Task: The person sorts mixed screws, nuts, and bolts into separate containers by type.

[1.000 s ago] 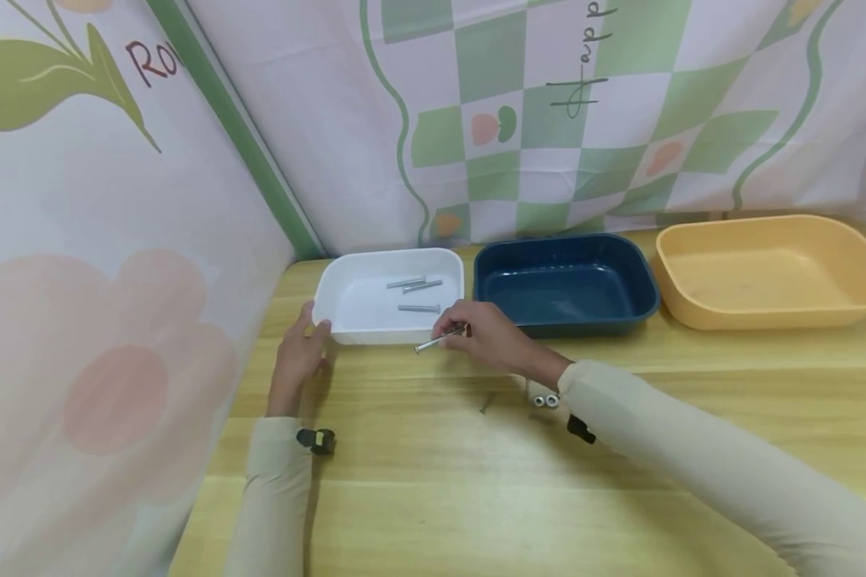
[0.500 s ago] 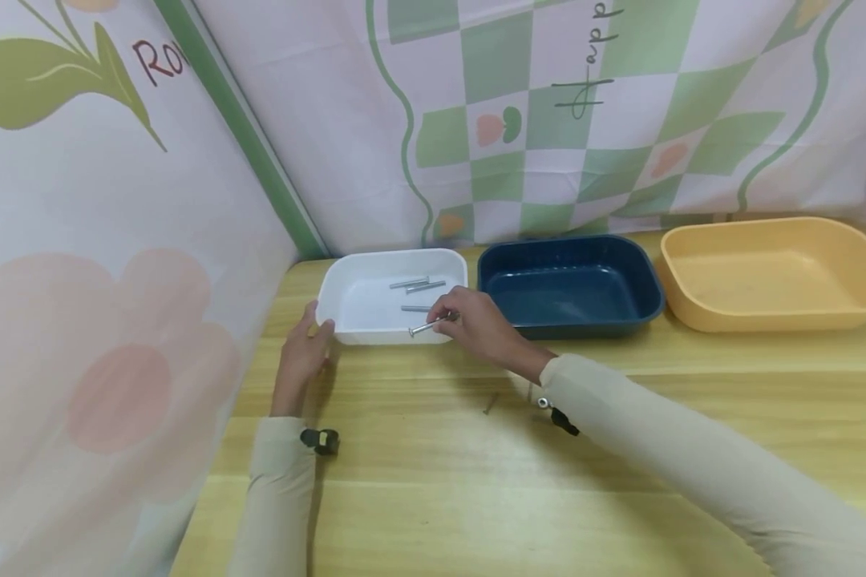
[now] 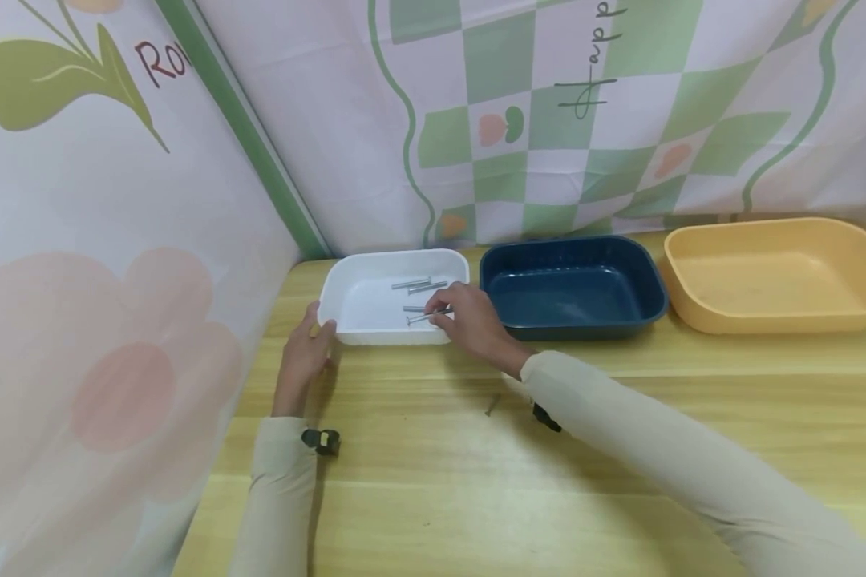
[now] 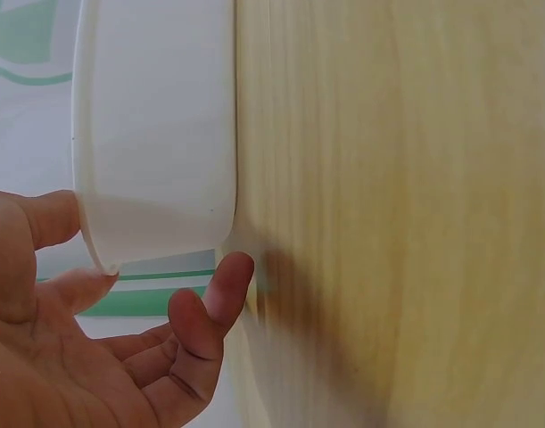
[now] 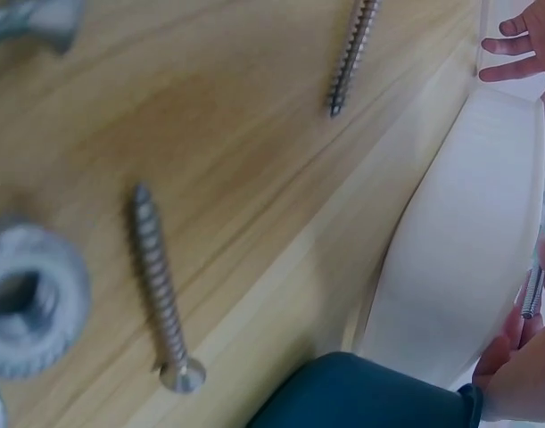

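Right hand (image 3: pixel 472 320): fingertips clamped on one metal bolt (image 3: pixel 420 319), held over the near right part of the white tray (image 3: pixel 357 308); contact with the tray cannot be told. Left hand (image 3: pixel 305 351): thumb and finger gripping that tray's near left corner. Tray contents: three bolts (image 3: pixel 427 288), lying flat. Trays, three in a row: white, dark blue (image 3: pixel 584 300), yellow (image 3: pixel 772 276). On the wooden table (image 3: pixel 404 481), right wrist view: two threaded screws (image 5: pixel 159 276), one flanged nut (image 5: pixel 65 312), one cut-off fastener (image 5: pixel 53 22); a sliver at the lower left edge, unidentifiable.
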Tool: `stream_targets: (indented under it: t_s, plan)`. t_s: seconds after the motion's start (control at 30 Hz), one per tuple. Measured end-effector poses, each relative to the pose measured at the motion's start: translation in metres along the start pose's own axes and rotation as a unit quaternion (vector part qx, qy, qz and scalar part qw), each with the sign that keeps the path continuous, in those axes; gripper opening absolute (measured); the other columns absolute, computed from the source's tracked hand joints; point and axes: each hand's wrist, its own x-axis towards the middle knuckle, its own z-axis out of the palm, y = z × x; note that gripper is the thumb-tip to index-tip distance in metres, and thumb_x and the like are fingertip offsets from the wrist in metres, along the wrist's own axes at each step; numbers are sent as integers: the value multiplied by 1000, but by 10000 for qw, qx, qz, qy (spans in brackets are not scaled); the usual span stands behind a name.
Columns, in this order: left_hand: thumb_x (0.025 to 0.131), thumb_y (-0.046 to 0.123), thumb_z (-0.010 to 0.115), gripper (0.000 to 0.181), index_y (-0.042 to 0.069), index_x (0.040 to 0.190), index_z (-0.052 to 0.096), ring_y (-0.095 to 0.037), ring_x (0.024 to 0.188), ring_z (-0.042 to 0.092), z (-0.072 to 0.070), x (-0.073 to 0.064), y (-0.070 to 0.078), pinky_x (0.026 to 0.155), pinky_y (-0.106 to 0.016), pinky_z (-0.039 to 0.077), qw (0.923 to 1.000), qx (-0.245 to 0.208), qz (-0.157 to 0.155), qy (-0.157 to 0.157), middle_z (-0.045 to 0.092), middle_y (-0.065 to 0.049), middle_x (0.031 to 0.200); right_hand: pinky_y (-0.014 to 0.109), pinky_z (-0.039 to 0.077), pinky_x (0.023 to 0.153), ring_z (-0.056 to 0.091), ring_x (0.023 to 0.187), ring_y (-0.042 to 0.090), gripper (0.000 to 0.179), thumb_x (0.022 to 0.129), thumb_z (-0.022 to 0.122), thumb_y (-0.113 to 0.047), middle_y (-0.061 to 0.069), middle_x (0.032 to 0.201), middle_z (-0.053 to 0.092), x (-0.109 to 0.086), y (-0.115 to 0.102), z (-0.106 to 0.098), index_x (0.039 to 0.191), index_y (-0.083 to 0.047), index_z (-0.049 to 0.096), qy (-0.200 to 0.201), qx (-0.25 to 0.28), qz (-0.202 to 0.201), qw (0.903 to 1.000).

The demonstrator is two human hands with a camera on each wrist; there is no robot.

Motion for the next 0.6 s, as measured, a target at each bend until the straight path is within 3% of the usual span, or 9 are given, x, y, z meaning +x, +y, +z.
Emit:
stream_targets:
  t_s: [0.37, 0.6]
  plan:
    - [105, 36, 42, 58, 21, 160, 27, -32, 78, 62, 0, -1, 1, 59, -30, 49, 9999, 69, 92, -10, 45, -28, 145, 48, 40, 90, 59, 98, 24, 7, 89, 74, -7, 4, 94, 70, 1, 0, 3, 95, -9, 77, 74, -191, 76, 9998]
    - [106, 37, 41, 60, 22, 161, 22, -37, 94, 61, -2, -1, 3, 67, -35, 51, 9999, 48, -60, -109, 36, -26, 153, 45, 40, 92, 57, 97, 27, 8, 90, 73, -5, 7, 95, 69, -2, 0, 1, 98, -5, 76, 19, -61, -24, 10000]
